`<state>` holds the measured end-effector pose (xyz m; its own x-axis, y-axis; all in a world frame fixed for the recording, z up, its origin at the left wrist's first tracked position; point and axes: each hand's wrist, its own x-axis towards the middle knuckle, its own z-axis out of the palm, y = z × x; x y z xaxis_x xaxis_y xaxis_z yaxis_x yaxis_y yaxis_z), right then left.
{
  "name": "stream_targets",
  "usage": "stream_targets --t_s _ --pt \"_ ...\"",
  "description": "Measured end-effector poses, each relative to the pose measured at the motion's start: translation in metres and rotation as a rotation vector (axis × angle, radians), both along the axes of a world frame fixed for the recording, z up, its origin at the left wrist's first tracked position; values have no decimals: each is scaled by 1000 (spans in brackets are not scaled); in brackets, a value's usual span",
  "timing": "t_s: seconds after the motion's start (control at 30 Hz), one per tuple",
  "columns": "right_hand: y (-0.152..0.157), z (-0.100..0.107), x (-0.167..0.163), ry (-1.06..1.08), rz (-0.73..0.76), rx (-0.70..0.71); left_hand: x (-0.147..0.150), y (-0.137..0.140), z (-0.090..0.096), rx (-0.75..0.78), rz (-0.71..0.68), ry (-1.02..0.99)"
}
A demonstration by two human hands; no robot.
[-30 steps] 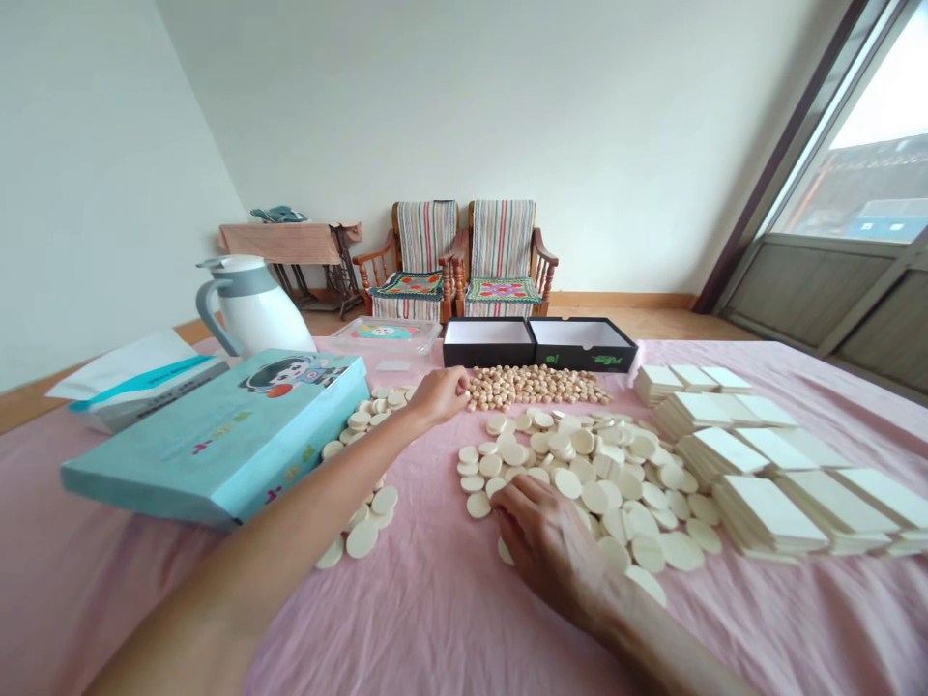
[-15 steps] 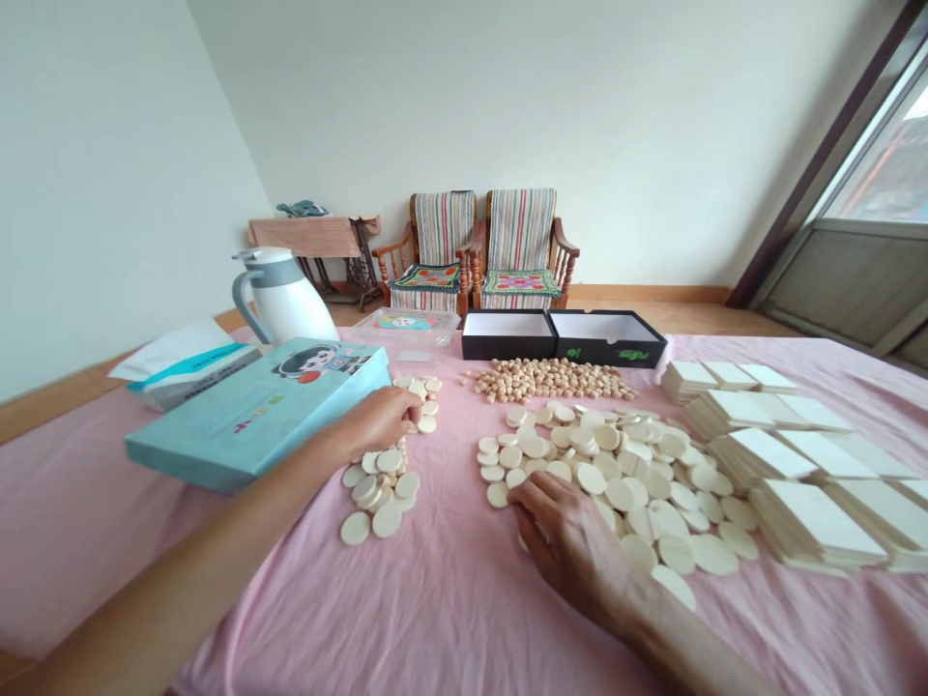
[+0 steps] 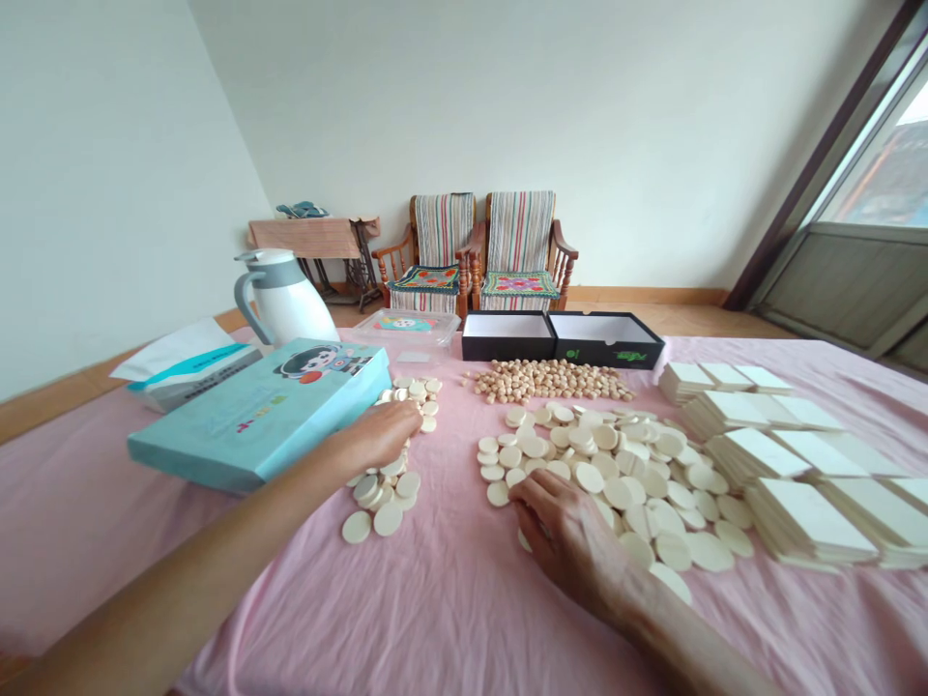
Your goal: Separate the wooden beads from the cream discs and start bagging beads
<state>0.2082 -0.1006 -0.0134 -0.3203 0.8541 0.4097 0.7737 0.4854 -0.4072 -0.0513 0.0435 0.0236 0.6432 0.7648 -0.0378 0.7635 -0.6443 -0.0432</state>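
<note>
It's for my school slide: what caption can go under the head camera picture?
Left hand at a small cluster of pale round discs, right hand at the bigger heap, on a pink cloth.

We see plain pink cloth (image 3: 449, 599), cream discs (image 3: 588, 478), tan beads (image 3: 543, 380), off-white cards (image 3: 817, 518), a light-blue box (image 3: 224, 425) with a cartoon print, black trays (image 3: 507, 346) lined white, one marked green, a white-and-grey jug (image 3: 296, 305) and striped chairs (image 3: 519, 232).

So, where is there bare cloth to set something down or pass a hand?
Pink cloth lies bare between the smaller disc pile and larger disc pile, and nearer, between the forearms. Crowded: around the left hand beside the blue box, and where beads and rectangular stacks border the larger disc pile.
</note>
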Motion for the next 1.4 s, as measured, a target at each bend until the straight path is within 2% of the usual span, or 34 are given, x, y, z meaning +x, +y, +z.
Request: stream_targets --t_s 0.17,0.37,0.5,0.63,0.73,0.8,0.9,1.13,1.4 --pt "-1 0 1 -18 15 -27 3 2 3 3 -55 11" --pt "-2 5 -2 -44 44 -65 15 9 9 37 -5 -87" --pt "-3 6 -2 -36 48 -79 50 30 6 18 47 -244" --pt "-1 4 0 -28 17 -69 94 51 3 93 87 -355" --pt "0 4 1 -27 -2 -63 110 56 5 153 126 -443" --pt "0 4 0 -24 1 -64 107 54 7 168 124 -473" --pt "-1 5 -1 -24 23 -72 83 44 10 149 110 -437" --pt "-4 5 -2 -31 51 -83 17 13 8 -30 105 -111" --pt "-2 2 0 -36 30 -77 3 1 5 15 57 31"
